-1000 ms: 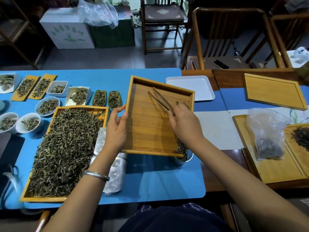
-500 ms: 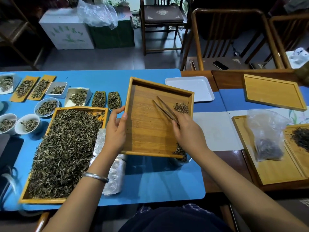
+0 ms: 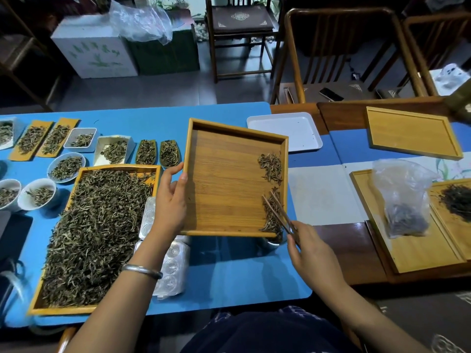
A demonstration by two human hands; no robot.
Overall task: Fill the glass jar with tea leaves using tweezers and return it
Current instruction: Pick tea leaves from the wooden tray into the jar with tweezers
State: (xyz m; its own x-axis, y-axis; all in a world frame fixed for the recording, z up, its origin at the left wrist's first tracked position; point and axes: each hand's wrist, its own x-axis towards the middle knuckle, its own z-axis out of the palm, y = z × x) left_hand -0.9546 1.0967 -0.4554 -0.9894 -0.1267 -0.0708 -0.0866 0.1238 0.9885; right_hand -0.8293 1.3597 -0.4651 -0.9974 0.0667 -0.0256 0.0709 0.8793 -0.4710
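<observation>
My left hand [image 3: 170, 200] grips the left edge of a square bamboo tray [image 3: 224, 179] and holds it tilted above the blue table. Tea leaves [image 3: 271, 165] lie along the tray's right side and gather at its near right corner. My right hand [image 3: 309, 248] holds wooden tweezers [image 3: 279, 212], whose tips rest among the leaves at that corner. The glass jar [image 3: 274, 241] stands under that corner; only a bit of its rim shows, with leaves above it.
A large bamboo tray heaped with tea leaves [image 3: 94, 233] lies to the left, with clear plastic moulds [image 3: 169, 271] beside it. Small dishes of tea [image 3: 66, 166] line the back left. A white tray [image 3: 285, 131], more bamboo trays [image 3: 413, 135] and a plastic bag [image 3: 402, 200] sit right.
My right hand has drawn back from over the tray to its near right corner, sweeping the tweezers toward me. The leaves on the tray's right side are now uncovered.
</observation>
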